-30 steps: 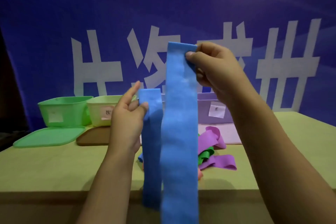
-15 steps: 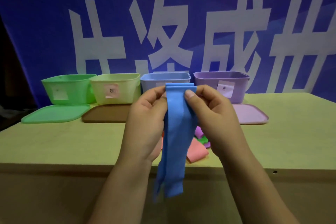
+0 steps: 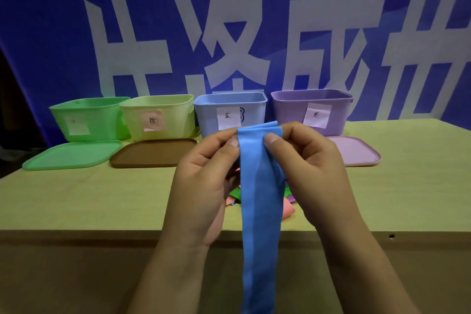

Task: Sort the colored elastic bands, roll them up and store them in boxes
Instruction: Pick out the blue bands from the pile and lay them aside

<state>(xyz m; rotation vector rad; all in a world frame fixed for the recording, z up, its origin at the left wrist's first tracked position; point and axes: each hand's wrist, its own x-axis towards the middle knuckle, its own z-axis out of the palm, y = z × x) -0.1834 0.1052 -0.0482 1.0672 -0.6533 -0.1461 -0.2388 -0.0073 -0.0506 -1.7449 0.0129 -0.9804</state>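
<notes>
A blue elastic band (image 3: 260, 211), folded double, hangs down past the table's front edge. My left hand (image 3: 204, 181) and my right hand (image 3: 311, 176) pinch its two top corners between thumb and fingers, close together in front of the blue box (image 3: 230, 109). Behind my hands lies a small heap of pink, green and purple bands (image 3: 288, 208), mostly hidden. Four open boxes stand in a row at the back: green (image 3: 86, 117), yellow (image 3: 158, 115), blue and purple (image 3: 312, 109), each with a paper label.
Lids lie flat in front of the boxes: green (image 3: 71, 155), brown (image 3: 153, 153) and pink-purple (image 3: 354, 150). The wooden table (image 3: 76, 201) has its front edge just below my wrists. A blue banner with large white characters (image 3: 229, 33) hangs behind the boxes.
My two hands came together from apart and lowered, bringing both ends of the blue band side by side. The band is now doubled and hangs straighter.
</notes>
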